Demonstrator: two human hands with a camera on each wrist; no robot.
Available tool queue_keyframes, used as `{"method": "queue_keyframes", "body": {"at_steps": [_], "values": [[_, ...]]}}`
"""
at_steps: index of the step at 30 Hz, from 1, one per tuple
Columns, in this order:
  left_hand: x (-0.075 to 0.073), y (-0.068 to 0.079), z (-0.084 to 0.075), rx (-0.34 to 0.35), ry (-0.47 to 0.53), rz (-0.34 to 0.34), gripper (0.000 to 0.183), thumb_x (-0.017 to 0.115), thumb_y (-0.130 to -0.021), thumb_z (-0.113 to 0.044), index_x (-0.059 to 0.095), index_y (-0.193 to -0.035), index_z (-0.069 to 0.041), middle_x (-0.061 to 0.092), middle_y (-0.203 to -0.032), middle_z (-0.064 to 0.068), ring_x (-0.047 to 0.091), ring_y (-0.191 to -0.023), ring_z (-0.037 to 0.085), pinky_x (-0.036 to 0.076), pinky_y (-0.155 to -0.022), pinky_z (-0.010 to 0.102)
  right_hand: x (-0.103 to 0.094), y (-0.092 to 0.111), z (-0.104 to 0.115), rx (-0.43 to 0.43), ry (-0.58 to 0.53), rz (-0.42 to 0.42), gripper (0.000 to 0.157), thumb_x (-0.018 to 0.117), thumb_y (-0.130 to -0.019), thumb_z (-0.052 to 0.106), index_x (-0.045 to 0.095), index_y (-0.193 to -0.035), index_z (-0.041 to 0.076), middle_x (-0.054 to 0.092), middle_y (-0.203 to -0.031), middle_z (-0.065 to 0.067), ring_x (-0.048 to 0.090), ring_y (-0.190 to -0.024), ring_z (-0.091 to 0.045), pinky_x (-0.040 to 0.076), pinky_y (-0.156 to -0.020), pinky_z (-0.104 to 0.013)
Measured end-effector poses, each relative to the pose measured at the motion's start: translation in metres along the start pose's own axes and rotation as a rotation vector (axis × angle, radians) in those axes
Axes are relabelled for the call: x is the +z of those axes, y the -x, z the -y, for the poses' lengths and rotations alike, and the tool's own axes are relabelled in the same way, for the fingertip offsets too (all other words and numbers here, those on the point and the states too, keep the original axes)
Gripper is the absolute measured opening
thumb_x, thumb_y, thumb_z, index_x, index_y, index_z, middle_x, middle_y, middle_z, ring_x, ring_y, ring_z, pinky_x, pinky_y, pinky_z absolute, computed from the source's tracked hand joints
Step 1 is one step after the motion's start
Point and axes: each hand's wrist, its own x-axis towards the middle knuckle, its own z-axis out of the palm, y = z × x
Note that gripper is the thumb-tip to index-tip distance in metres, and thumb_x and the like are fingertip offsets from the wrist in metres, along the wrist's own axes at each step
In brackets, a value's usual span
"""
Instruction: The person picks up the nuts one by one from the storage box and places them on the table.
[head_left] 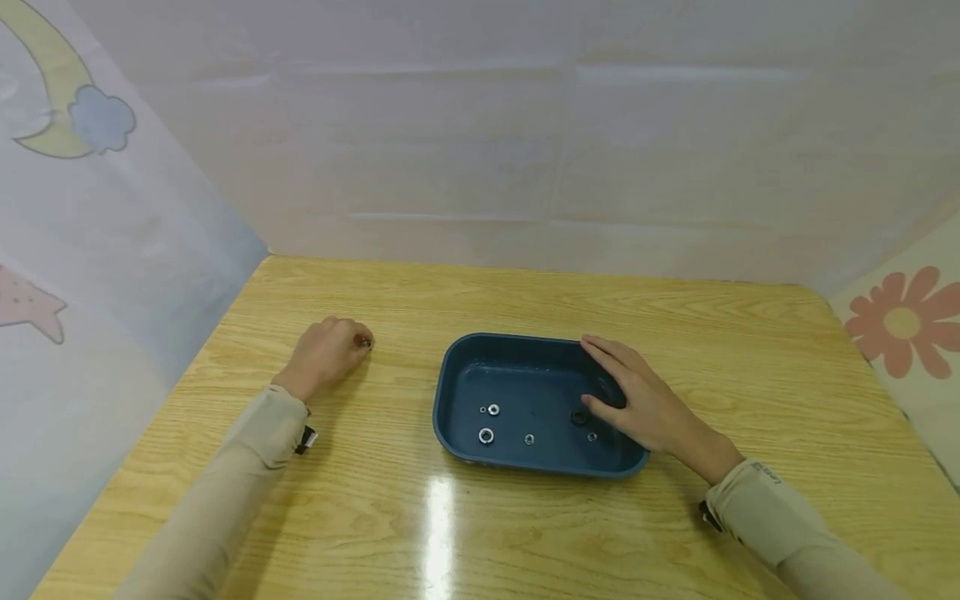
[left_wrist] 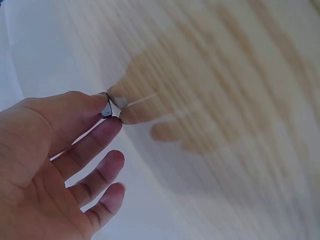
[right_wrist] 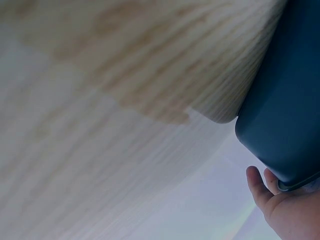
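Between thumb and index finger, my left hand (head_left: 327, 353) pinches a small metal nut (left_wrist: 106, 107), seen edge-on in the left wrist view. That hand is close over the wooden table, left of a dark blue tray (head_left: 534, 337). My right hand (head_left: 651, 408) lies across the tray's right rim, fingers extended toward the far corner and thumb over the inside. In the right wrist view, two of its fingers (right_wrist: 257, 187) show beside the tray's rim. On the tray floor are a large silver nut (head_left: 486, 436), a dark ring-shaped piece (head_left: 578, 417) and several smaller silver nuts.
The wooden table (head_left: 360, 517) extends around the tray on all sides. A pale sheet (head_left: 480, 142) hangs behind the table's far edge, and printed sheets stand at the left and right. Dark straps show below both sleeve cuffs.
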Motion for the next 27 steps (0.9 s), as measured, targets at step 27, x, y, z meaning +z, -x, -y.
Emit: {"method": "queue_keyframes", "body": {"at_steps": [27], "values": [[-0.016, -0.002, -0.019, 0.038, 0.023, -0.020, 0.032, 0.067, -0.092, -0.010, 0.068, -0.123, -0.002, 0.071, -0.110, 0.017, 0.063, -0.103, 0.039, 0.053, -0.086, 0.051, 0.001, -0.001, 0.001, -0.006, 0.002, -0.005, 0.073, 0.067, -0.094, 0.021, 0.031, -0.155, 0.005, 0.031, -0.159, -0.018, 0.031, -0.144, -0.040, 0.033, -0.110, -0.062]]}}
